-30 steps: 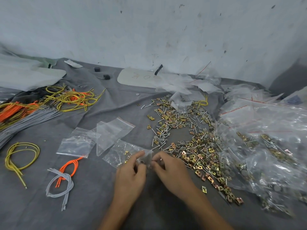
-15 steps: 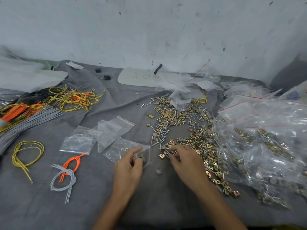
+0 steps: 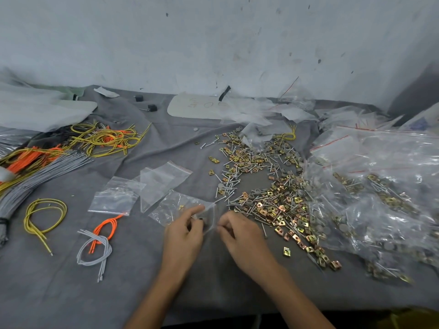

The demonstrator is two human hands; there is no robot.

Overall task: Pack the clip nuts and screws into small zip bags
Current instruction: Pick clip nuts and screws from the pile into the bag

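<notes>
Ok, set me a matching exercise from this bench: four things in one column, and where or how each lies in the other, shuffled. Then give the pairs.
Things:
1. small zip bag
2. yellow cord loop
3. heap of clip nuts and screws
4. grey cord bundle

Places and states:
A. loose on the cloth, right of the bag
B. touching an orange cord
C. held at its mouth by the left hand
D. alone near the cloth's left edge

Pairs: 1-C, 2-D, 3-A, 4-B.
</notes>
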